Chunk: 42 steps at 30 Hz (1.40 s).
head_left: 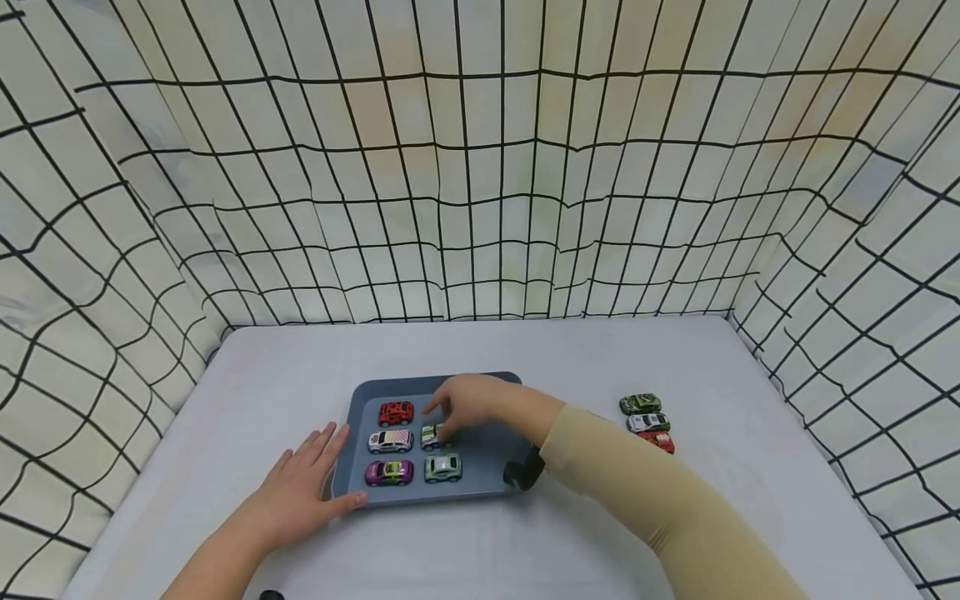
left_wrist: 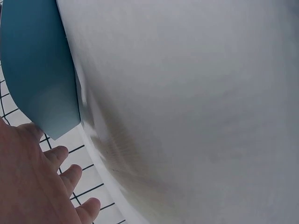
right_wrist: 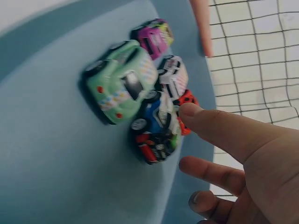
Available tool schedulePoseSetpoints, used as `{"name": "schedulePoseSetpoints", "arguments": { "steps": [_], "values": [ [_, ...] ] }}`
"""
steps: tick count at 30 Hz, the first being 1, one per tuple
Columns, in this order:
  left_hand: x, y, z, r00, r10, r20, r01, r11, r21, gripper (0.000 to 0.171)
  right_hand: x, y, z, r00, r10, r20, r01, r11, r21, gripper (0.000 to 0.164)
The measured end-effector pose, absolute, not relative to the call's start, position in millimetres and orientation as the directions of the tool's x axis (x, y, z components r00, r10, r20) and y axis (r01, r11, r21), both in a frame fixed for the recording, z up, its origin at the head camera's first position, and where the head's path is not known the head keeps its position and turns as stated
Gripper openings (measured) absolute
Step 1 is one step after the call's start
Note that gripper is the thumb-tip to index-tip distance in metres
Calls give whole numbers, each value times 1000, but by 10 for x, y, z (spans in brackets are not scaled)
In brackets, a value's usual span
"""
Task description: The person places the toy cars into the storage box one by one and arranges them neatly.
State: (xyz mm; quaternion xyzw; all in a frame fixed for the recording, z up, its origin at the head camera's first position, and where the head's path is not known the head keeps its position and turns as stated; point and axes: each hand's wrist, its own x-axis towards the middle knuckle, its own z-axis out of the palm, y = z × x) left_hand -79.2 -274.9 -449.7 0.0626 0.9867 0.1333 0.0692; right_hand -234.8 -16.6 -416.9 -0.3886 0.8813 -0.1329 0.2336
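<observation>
A blue-grey tray holds several toy cars. My right hand is over it, thumb and fingers apart beside a white, blue and green toy car; nothing is between them. In the head view the hand partly covers this car. A pale green car stands nearer me. To the left are a red black-spotted car, a white checkered car and a purple car. My left hand lies with spread fingers at the tray's left side, thumb at its front left corner.
Right of the tray, a camouflage green car, a silver-white car and a red car stand close together on the white table. Black-lined, grid-patterned white sheeting encloses the back and both sides.
</observation>
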Motion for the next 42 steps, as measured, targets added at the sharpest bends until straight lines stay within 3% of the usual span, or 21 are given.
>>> {"name": "schedulePoseSetpoints", "arguments": {
  "steps": [23,42],
  "values": [
    [-793,-2749,-4488,-982,146,-117,110,957,268,116,-2382,343,-3924,-653,-736,-178,-559,628,-541,48],
    [-798,-2750,-4484,-981,154,-121,117,955,271,118,-2287,1596,-3961,-767,-616,-179,-445,712,-543,45]
  ]
}}
